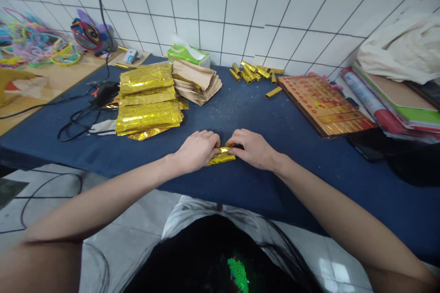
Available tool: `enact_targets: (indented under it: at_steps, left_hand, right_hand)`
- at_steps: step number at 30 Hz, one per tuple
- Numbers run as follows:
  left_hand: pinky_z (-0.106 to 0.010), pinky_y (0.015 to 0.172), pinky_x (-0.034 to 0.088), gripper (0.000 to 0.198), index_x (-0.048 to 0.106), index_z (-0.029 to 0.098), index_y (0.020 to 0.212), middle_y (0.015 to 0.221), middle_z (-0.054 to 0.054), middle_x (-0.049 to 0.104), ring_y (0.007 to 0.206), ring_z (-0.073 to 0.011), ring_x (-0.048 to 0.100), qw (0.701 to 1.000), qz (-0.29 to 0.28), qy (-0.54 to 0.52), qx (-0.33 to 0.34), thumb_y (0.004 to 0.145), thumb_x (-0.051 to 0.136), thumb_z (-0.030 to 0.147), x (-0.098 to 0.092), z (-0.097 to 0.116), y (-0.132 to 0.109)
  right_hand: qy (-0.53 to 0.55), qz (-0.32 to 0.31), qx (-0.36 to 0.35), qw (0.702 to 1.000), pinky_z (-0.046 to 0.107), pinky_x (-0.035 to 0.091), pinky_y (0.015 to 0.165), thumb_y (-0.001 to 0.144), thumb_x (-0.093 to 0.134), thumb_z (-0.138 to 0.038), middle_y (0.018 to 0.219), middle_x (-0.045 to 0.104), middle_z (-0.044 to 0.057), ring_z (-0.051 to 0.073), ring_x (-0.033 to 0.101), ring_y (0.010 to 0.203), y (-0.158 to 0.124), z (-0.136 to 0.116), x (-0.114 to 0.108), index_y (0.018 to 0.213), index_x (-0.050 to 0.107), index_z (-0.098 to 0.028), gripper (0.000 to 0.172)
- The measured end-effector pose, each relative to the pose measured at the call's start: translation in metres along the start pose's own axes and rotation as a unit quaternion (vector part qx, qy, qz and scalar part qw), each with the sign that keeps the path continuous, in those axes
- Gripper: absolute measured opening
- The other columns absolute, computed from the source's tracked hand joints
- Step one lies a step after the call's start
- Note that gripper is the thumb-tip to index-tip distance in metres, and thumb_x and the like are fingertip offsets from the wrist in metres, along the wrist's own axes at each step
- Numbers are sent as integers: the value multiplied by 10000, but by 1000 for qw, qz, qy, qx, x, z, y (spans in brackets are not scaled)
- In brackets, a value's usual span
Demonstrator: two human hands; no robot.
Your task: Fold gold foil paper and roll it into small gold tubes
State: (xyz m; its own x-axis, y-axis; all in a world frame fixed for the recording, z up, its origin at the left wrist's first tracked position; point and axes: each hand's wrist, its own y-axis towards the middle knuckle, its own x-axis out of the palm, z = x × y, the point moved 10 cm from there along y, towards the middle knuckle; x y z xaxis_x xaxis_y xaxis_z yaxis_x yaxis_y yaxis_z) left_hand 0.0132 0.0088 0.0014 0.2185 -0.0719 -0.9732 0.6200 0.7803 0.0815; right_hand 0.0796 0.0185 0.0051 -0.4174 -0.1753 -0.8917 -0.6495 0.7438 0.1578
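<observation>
Between my two hands, a small sheet of gold foil paper (222, 158) lies on the blue tablecloth, partly rolled along its far side. My left hand (199, 150) is closed on its left end, with the fingers curled and the thumb against the foil. The right end is pinched by my right hand (253, 149). Fingers cover both ends, so how tightly the paper is rolled cannot be made out. A fanned stack of gold foil sheets (147, 100) lies to the left, beyond my left hand.
Brown-backed paper sheets (197, 80) lie beside a green tissue pack (189, 55). Several gold paper tubes (252, 73) are heaped near the tiled wall. A red-gold printed pack (325, 105) rests at right, near stacked books (395, 96). A glue gun (105, 94) with black cable sits left.
</observation>
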Motion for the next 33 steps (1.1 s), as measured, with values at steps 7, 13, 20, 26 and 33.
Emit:
enact_targets:
  at_steps: [7, 13, 20, 26, 33]
  left_hand:
    - [-235, 623, 427, 215, 544, 159, 920, 767, 6, 607, 674, -115, 557, 941, 23, -335, -44, 760, 580, 297, -7, -22, 11]
    - [-200, 535, 438, 157, 599, 113, 827, 671, -1, 623, 554, -83, 555, 841, 74, -529, -89, 711, 580, 218, -19, -26, 29]
    - [-211, 406, 468, 181, 603, 111, 790, 574, 11, 623, 430, -93, 546, 749, 97, -647, -104, 657, 641, 228, -17, -18, 36]
    - [-224, 442, 506, 195, 651, 110, 849, 635, -18, 671, 486, -118, 605, 697, 85, -706, -89, 672, 631, 188, -12, -14, 34]
    - [-241, 521, 532, 178, 691, 116, 797, 718, -40, 698, 554, -122, 625, 693, 81, -708, -108, 651, 590, 123, -8, -14, 29]
  right_hand:
    - [285, 82, 162, 941, 234, 394, 509, 713, 580, -227, 603, 570, -21, 96, 500, 531, -7, 45, -10, 708, 598, -159, 70]
    - [502, 146, 206, 827, 209, 410, 399, 649, 671, -280, 608, 600, -16, 86, 511, 465, -16, 59, -20, 807, 610, -149, 215]
    - [539, 219, 175, 794, 206, 454, 415, 611, 681, -182, 659, 661, -2, 99, 569, 516, -25, 54, -38, 765, 686, -171, 155]
    - [606, 229, 202, 735, 223, 458, 373, 587, 668, -165, 604, 667, 8, 125, 581, 483, -27, 58, -30, 699, 701, -173, 117]
    - [637, 195, 185, 722, 275, 520, 471, 597, 636, -155, 630, 665, 14, 143, 604, 559, -26, 54, -28, 662, 688, -177, 86]
